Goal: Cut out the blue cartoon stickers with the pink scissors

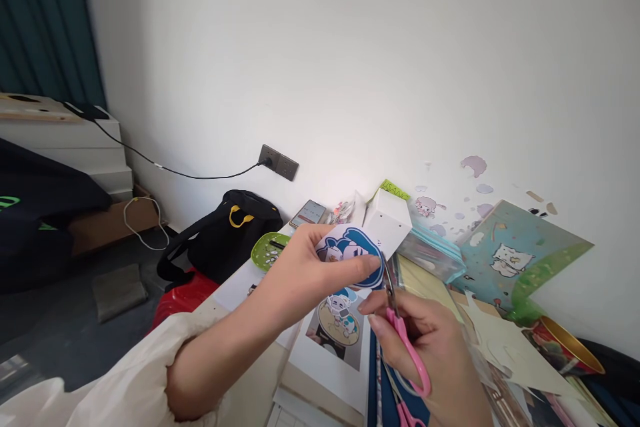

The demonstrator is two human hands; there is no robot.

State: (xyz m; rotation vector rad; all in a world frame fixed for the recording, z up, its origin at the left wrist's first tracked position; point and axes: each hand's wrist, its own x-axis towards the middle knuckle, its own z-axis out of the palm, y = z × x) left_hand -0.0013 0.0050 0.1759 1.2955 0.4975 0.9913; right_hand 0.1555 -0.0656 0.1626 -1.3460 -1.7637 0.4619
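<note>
Pale sleeve fabric point(113, 373) bunches nearest me, and beyond it my left hand point(310, 270) pinches a printed blue cartoon point(357, 240) between thumb and fingers. My right hand point(430, 337) is closed round pink-handled scissors point(411, 350), a blade beside the print's right edge. That edge curves smoothly, so I judge the trimming partly done; the rest is covered. Beneath, a card point(345, 370) with a round drawing looks uncut.

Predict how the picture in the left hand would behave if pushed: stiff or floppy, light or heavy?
The picture is probably light: it looks thin, pinched in the left hand. It seems fairly stiff, as it shows no obvious sag. Its edge beside the scissors might bend if pushed, being so thin.
</note>
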